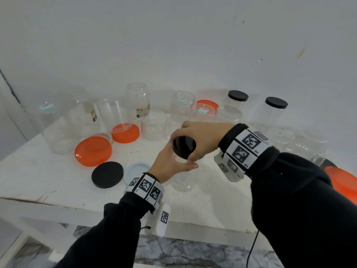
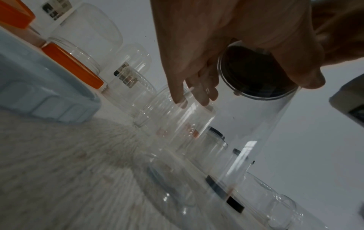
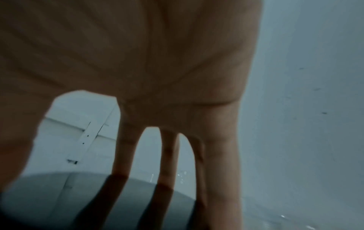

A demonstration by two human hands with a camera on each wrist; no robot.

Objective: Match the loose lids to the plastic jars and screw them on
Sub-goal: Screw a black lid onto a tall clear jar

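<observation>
A tall clear plastic jar (image 1: 182,179) stands near the table's front, its body seen close in the left wrist view (image 2: 256,140). My left hand (image 1: 170,165) holds its upper part, thumb and fingers round it. My right hand (image 1: 195,136) grips the black lid (image 1: 184,145) sitting on the jar's mouth, fingers curled over the rim. From below, the lid (image 2: 254,73) shows dark through the jar wall. The right wrist view shows my fingers (image 3: 222,155) reaching down over the lid's dark top (image 3: 59,194).
Loose lids lie left of the jar: black (image 1: 107,175), pale blue (image 1: 136,170), two orange (image 1: 93,151) (image 1: 125,132). Several open clear jars stand along the wall, two with black lids on (image 1: 238,95) (image 1: 276,102). Another orange lid (image 1: 342,180) sits right. The table's front edge (image 1: 58,205) is close.
</observation>
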